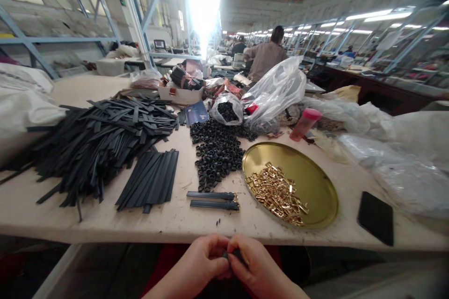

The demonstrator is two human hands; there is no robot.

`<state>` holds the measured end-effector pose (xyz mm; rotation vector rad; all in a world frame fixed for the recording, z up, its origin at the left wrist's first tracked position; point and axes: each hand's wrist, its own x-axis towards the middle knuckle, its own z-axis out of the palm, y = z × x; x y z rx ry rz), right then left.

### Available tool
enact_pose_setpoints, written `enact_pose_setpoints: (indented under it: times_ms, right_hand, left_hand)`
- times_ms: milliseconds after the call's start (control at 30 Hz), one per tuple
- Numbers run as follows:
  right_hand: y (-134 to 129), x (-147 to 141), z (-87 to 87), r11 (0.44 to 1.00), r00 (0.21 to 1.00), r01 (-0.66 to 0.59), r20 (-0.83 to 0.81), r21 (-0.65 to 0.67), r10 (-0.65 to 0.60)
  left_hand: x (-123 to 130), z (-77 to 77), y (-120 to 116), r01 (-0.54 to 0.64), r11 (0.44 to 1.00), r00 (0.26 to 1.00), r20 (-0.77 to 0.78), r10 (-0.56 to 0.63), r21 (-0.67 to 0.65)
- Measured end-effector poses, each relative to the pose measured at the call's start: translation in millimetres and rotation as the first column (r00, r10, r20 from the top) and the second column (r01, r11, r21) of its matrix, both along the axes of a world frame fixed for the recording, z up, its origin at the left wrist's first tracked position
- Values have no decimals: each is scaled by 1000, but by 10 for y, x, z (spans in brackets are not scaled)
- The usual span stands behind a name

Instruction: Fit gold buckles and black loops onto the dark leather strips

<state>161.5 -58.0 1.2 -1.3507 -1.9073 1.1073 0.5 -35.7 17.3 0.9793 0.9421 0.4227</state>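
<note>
Both hands meet just below the table's front edge, fingers pinched together. Between them shows a bit of a black strap (237, 255), most of it hidden by the fingers. My left hand (206, 259) and my right hand (253, 261) both grip it. Beyond them lie two black straps with gold buckles (213, 204), side by side. Behind these is a heap of small black loops (215, 154). To the right, a round gold tray (317, 182) bears a pile of gold buckles (275, 194). Flat black strips (149, 180) lie in a neat row at left.
A large heap of loose black strips (105, 135) covers the left of the table. A dark phone (376, 217) lies at right. Behind the tray are a pink-lidded container (305, 124) and clear plastic bags (277, 93). A person (268, 58) sits further back.
</note>
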Motion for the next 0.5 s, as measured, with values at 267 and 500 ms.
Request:
enact_pose_setpoints:
  times_ms: [267,500]
  right_hand:
    - [22,15,-97,976,966,2,-254,-219,-59]
    - [-28,-1,-118,960,948,-1,-307,-280,-88]
  left_hand:
    - [-34,13,86,57,993,994,97,-47,-107]
    - [-26,-32,78,16,995,1000,-20,-18,-98]
